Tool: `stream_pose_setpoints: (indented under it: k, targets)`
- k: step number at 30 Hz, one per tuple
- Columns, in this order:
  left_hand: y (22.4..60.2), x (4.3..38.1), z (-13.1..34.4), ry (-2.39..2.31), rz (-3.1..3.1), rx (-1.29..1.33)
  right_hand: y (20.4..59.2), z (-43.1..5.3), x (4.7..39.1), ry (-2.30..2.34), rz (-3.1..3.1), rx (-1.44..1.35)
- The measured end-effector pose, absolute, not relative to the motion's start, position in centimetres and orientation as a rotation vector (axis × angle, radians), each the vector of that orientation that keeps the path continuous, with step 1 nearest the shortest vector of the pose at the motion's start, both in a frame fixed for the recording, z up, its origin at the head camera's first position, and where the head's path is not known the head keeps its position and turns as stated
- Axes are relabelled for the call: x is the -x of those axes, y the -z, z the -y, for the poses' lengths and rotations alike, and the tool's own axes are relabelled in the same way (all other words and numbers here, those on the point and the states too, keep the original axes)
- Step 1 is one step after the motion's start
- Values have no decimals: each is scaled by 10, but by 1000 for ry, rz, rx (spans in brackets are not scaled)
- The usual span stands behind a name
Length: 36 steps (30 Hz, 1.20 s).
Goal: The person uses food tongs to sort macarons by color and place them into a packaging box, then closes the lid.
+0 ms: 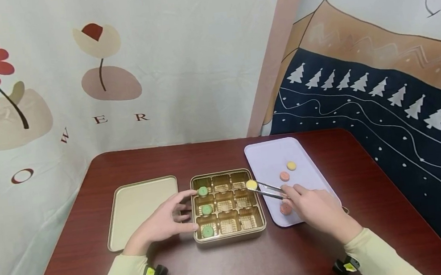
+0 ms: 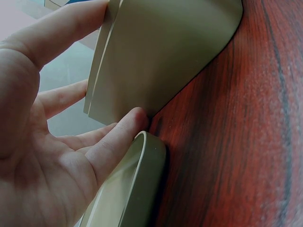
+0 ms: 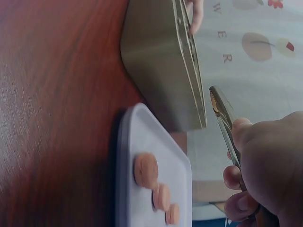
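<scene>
My right hand (image 1: 312, 208) grips metal tongs (image 1: 270, 191). Between the tong tips is a yellow macaron (image 1: 251, 185), held over the right rim of the gold tin (image 1: 231, 236) by its back row. Three green macarons sit in the tin's left column: one at the back (image 1: 203, 191), another in the middle (image 1: 206, 209), the last in front (image 1: 208, 231). The tin's other compartments hold nothing. My left hand (image 1: 165, 221) spreads its thumb and fingers along the tin's left side; in the left wrist view the fingertips touch its wall (image 2: 165, 52).
Right of the tin lies a lilac tray (image 1: 262, 151) with a yellow macaron (image 1: 291, 166) and pink macarons (image 1: 284, 176), partly behind the right hand. A shallow gold lid (image 1: 142, 199) lies left of the tin, under the left hand's side. Printed curtains hang behind the brown table (image 1: 226, 271).
</scene>
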<state>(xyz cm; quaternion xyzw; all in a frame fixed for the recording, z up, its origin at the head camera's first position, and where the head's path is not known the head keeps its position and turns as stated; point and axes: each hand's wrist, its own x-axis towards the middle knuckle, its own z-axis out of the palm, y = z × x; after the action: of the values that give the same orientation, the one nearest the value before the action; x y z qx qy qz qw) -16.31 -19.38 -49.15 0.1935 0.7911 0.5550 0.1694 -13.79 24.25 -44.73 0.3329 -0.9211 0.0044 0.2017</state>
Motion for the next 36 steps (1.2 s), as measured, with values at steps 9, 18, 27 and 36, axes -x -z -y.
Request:
stream_pose_setpoints:
  k: [9,18,27,36]
  targets:
    - [492,164,193,-1580,-2250,-555,453,-218,124,-22,2442,-1025]
    - [492,163,193,-1571,-2263,-543,456,-203,110,-56,2368,-1143]
    - [492,163,194,-1569,-2265,-549,459,-202,106,-32,2409,-1183]
    - [493,163,193,-1572,-2266,-550,455,-202,105,-4,2493,-1153]
